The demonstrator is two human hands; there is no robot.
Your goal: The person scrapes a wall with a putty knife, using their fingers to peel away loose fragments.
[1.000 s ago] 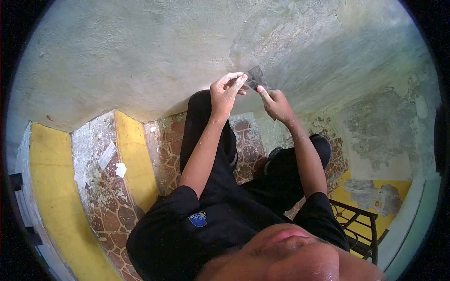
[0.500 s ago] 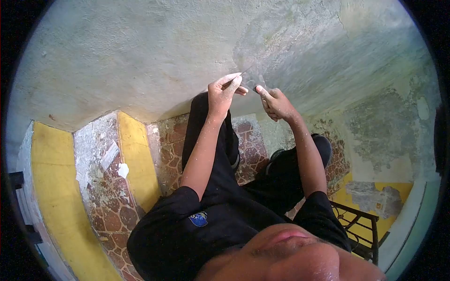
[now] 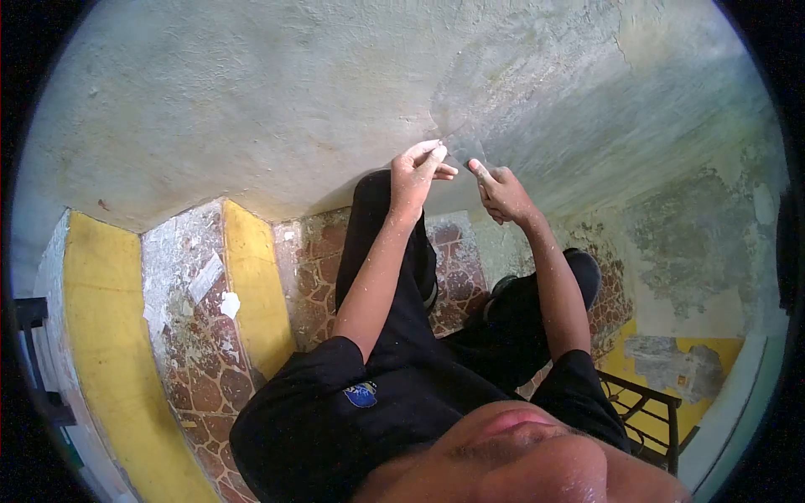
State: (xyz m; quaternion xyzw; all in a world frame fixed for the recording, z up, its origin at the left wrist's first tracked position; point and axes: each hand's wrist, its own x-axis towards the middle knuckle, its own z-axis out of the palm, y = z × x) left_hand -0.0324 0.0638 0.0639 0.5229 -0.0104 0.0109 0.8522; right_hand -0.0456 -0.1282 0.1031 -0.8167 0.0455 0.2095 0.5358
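My left hand (image 3: 415, 178) is closed in a pinch on a thin flat tool (image 3: 451, 134), seen nearly edge-on, with the other fingers partly spread. Just right of it, my right hand (image 3: 503, 193) grips the dark handle of a scraper (image 3: 470, 156), its index finger stretched along the handle. The scraper's greyish blade points up and left toward the thin tool; whether they touch is unclear. Both hands are dusted with pale powder. Behind them is a wall (image 3: 277, 92) with a rough, darker grey patch (image 3: 520, 96) at upper right.
Steps with yellow edges (image 3: 105, 293) lie at the left, with pale flakes (image 3: 230, 304) on brown tiles (image 3: 201, 386). My bent legs (image 3: 402, 277) are below the hands. A dark metal railing (image 3: 650, 411) stands at lower right, near a peeling yellow wall section (image 3: 616, 348).
The whole view has shifted, so the wall, steps and hands appear slightly farther right and lower. Both hands keep their holds, and the tools remain close together.
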